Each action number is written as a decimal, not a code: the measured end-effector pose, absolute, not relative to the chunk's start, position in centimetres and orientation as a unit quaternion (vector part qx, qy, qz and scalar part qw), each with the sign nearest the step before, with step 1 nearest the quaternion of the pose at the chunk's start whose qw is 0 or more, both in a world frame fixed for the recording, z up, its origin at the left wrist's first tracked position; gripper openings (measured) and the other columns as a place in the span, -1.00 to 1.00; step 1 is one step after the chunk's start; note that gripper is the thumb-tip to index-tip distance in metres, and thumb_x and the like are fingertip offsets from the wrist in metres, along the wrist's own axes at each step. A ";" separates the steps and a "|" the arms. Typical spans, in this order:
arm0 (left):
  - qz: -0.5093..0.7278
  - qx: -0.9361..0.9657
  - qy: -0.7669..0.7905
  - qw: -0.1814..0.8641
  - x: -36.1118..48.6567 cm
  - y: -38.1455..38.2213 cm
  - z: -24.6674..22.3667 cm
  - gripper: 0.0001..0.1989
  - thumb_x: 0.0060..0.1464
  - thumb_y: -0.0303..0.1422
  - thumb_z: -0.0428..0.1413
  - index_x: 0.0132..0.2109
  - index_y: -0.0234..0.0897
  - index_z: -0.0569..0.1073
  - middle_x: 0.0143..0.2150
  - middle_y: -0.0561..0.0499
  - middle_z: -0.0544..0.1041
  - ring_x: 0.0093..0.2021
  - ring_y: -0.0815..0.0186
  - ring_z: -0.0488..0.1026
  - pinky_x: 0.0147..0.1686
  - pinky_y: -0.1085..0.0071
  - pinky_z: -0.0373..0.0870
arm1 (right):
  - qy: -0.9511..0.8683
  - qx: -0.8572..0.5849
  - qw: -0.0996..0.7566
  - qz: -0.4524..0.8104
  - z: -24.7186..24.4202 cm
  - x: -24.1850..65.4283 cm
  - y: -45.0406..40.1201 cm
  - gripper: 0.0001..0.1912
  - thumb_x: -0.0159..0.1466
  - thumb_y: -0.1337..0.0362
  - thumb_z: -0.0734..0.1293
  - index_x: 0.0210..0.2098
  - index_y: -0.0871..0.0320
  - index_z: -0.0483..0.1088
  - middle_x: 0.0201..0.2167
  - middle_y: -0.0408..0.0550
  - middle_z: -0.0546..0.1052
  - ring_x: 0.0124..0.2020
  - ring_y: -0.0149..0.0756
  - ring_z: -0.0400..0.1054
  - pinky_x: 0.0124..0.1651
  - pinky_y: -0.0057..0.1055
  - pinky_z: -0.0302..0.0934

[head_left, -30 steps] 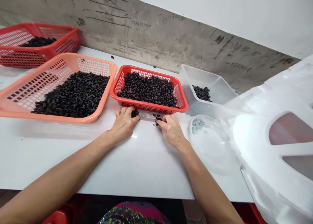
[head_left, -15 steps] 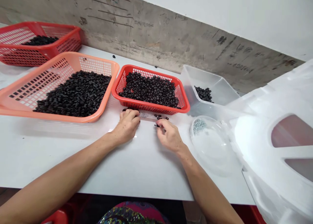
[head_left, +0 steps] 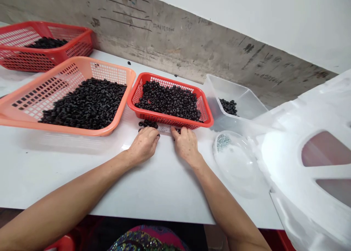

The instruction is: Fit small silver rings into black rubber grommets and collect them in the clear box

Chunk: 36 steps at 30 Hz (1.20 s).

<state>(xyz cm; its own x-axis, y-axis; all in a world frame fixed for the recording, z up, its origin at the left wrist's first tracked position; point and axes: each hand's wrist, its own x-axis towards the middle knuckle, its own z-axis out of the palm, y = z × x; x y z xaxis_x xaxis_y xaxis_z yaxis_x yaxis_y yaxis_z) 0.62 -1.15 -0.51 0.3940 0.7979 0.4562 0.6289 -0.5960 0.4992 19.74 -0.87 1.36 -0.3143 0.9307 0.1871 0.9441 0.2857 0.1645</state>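
Observation:
My left hand (head_left: 145, 143) is closed in a pinch just in front of the small red basket, with a small black part (head_left: 158, 135) showing at its fingertips. Beyond its knuckles lies a little group of black rings (head_left: 148, 123) on the table. My right hand (head_left: 187, 143) reaches down at the basket's front edge, fingers bent and drawn together over a few black parts (head_left: 178, 131). What its fingertips grip is hidden. The small red basket (head_left: 167, 117) holds many round black rings (head_left: 170, 99).
An orange basket (head_left: 74, 132) of small black parts stands left, with a red basket (head_left: 79, 42) behind it. Right are a clear bin (head_left: 244, 97) with black pieces, a clear round dish (head_left: 236, 163) with tiny shiny bits, and a large white plastic-wrapped object (head_left: 285, 148).
My right hand has moved forward to the basket's front edge and now covers the loose parts there. My left hand has drawn back slightly, uncovering the group of black rings.

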 end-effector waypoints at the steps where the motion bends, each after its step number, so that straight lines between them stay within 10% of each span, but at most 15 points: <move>1: 0.336 0.827 0.433 0.123 0.6 -1.2 -0.5 -0.84 0.16 -0.46 -0.11 -0.24 -0.32 0.36 -0.26 -0.13 0.44 -0.23 0.19 0.34 -0.17 0.21 0.31 | -0.802 -0.584 0.022 -0.125 1.2 19.7 -0.8 -0.57 0.27 0.44 0.13 0.10 0.09 0.30 -0.32 0.14 0.32 -0.29 -0.12 0.15 -0.28 -0.25 0.03; 17: 0.374 0.797 0.427 0.207 0.6 -1.5 0.1 -0.83 0.14 -0.48 -0.09 -0.19 -0.31 0.37 -0.25 -0.10 0.45 -0.22 0.24 0.39 -0.20 0.30 0.35 | -0.858 -0.478 0.170 0.081 1.9 21.6 -2.6 -0.71 0.27 0.39 0.18 -0.05 0.22 0.38 -0.36 0.00 0.33 -0.31 -0.26 0.22 -0.22 -0.36 0.16; 27: 0.395 0.762 0.453 0.243 0.6 -1.6 -0.4 -0.83 0.09 -0.49 -0.03 -0.21 -0.30 0.42 -0.27 -0.06 0.49 -0.26 0.28 0.42 -0.22 0.35 0.34 | -0.866 -0.481 0.108 -0.085 0.3 18.7 -2.0 -0.72 0.30 0.36 0.13 -0.16 0.14 0.46 -0.43 0.01 0.30 -0.38 -0.23 0.12 -0.29 -0.32 0.06; 36: 0.438 0.526 0.466 0.560 1.4 -1.9 1.2 -0.86 -0.04 -0.36 0.10 -0.32 -0.35 0.44 -0.55 0.04 0.46 -0.51 0.36 0.36 -0.48 0.45 0.26 | -0.874 -0.457 0.163 -0.029 -0.9 18.8 -2.0 -0.74 0.28 0.41 0.12 -0.34 0.18 0.43 -0.38 0.01 0.34 -0.31 -0.23 0.17 -0.19 -0.34 0.15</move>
